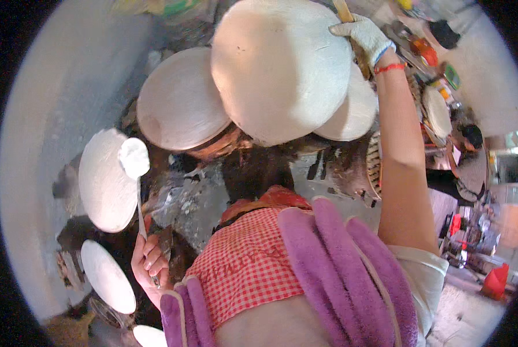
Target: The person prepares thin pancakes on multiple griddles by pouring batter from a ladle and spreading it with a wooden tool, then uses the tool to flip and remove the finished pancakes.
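In my left hand (150,260), bare, is the thin handle of a spoon (141,208). Its bowl, heaped with a white paste (134,158), lies over the edge of a pale round disc (105,186) at the left. My right hand (365,37) wears a white knit glove and grips a flat wooden stick (344,11). The gloved thumb reaches over the rim of a large domed white disc (280,73), the nearest and highest one. Whether the discs are flatbreads or griddle plates, I cannot tell.
Two more pale discs, one left (181,99) and one right (350,108), sit partly behind the large one. Another white disc (108,276) stands lower left, by a grey wall (55,130). A wicker basket (374,165) is near my right forearm. Another person (471,169) is at far right.
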Motion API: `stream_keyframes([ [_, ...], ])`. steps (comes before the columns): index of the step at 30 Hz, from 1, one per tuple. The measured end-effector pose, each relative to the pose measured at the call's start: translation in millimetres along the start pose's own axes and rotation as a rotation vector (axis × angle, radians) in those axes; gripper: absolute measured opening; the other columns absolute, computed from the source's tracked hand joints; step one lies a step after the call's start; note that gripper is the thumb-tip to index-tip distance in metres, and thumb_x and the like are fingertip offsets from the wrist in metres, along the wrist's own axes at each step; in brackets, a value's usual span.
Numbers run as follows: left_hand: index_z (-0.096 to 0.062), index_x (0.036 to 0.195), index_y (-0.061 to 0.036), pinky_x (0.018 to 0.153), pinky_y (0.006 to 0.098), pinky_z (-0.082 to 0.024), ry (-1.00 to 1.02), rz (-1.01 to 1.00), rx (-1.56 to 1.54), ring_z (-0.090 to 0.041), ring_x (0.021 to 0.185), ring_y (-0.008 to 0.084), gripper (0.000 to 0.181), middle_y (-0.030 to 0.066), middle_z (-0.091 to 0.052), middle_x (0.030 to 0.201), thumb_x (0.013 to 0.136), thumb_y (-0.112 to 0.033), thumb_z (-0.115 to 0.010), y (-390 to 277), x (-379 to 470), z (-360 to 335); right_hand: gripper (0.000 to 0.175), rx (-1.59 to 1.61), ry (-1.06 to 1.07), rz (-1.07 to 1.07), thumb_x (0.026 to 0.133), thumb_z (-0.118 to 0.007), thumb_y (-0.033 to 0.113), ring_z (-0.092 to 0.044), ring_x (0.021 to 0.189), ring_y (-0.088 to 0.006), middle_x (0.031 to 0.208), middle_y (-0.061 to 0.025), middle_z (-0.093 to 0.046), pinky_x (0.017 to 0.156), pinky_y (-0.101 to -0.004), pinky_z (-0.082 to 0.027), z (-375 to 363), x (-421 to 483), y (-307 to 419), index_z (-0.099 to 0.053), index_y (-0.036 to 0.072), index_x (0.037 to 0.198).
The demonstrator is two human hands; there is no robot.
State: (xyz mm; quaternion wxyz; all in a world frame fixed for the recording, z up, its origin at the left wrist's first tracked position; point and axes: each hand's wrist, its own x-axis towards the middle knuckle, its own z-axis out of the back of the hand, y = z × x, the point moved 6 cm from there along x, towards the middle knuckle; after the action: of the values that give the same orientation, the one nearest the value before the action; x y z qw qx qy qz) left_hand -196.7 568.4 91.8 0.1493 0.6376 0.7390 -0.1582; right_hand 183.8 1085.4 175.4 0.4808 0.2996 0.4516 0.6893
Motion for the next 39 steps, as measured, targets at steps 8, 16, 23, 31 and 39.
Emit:
stream_keyframes([
  [8, -0.013, 0.158, -0.0029, 0.04, 0.0257, -0.036, 0.051, 0.058, -0.062, -0.038, 0.052, 0.0102, 0.053, 0.0038, -0.038, 0.081, 0.111, -0.024, -0.029, 123, 32, 2, 0.037, -0.47, -0.005, -0.103, 0.086, -0.07, 0.017, -0.068, 0.089, -0.0302, 0.1, -0.0134, -0.072, 0.08, -0.0408, -0.055, 273, 8, -74, -0.067, 0.006, 0.12],
  [16, -0.011, 0.159, -0.0048, 0.039, 0.0265, -0.038, 0.006, 0.169, -0.141, -0.037, 0.049, 0.0102, 0.057, 0.0041, -0.039, 0.081, 0.11, -0.026, -0.032, 226, 70, -57, 0.033, -1.163, -0.374, -0.083, 0.088, -0.064, 0.018, -0.07, 0.09, -0.0371, 0.098, -0.0204, -0.072, 0.081, -0.0454, -0.056, 399, 43, -126, -0.067, 0.006, 0.119],
  [23, -0.013, 0.159, -0.0066, 0.041, 0.0258, -0.041, 0.012, 0.214, 0.1, -0.042, 0.05, 0.0097, 0.057, 0.0038, -0.044, 0.08, 0.11, -0.03, -0.032, 248, 85, -88, 0.039, -0.999, -0.577, -0.176, 0.092, -0.053, 0.02, -0.058, 0.119, -0.0392, 0.132, -0.0194, -0.057, 0.098, -0.0512, -0.05, 316, -30, -274, -0.059, 0.014, 0.13],
  [31, -0.011, 0.159, -0.0056, 0.041, 0.0261, -0.042, -0.073, 0.111, 0.085, -0.044, 0.051, 0.0102, 0.058, 0.0049, -0.043, 0.08, 0.11, -0.026, -0.033, 282, 100, -105, 0.037, -1.022, -0.327, -0.309, 0.088, -0.054, 0.017, -0.051, 0.129, -0.0362, 0.14, -0.0139, -0.053, 0.108, -0.0463, -0.042, 284, -76, -397, -0.064, 0.018, 0.123],
  [39, -0.009, 0.159, -0.0047, 0.041, 0.0264, -0.043, -0.033, 0.047, -0.065, -0.046, 0.052, 0.0107, 0.059, 0.006, -0.043, 0.08, 0.109, -0.022, -0.034, 291, 100, -99, 0.04, -0.945, -0.318, -0.181, 0.083, -0.058, 0.009, -0.052, 0.127, -0.0376, 0.134, -0.0152, -0.059, 0.108, -0.0429, -0.041, 272, -98, -353, -0.066, 0.014, 0.122],
])
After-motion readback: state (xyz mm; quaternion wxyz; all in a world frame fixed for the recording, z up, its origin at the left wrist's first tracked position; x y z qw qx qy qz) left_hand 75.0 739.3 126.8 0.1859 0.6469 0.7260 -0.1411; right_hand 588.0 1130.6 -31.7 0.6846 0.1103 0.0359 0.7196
